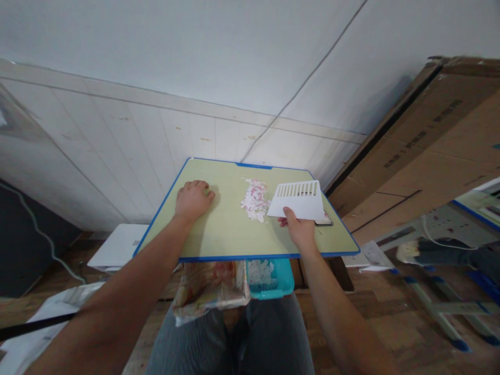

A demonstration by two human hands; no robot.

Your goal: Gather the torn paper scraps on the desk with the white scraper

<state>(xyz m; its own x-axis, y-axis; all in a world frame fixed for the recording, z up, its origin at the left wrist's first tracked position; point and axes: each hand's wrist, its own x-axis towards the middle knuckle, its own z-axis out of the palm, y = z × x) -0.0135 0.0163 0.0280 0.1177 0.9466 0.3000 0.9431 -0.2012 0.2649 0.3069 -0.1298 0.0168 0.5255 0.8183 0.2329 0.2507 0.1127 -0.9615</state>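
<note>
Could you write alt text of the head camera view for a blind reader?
A person's right hand holds a white slotted panel beside a pile of white and pink scraps on a blue-edged desk, where the left hand rests. A turquoise container shows below the near edge.

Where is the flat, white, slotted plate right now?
In the head view, the flat white plate is in the right hand, over the right side of the pale, blue-edged tabletop, just right of the pink-and-white flakes.

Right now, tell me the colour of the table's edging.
Blue, running around the pale yellow-green table; the head view shows it best.
</note>
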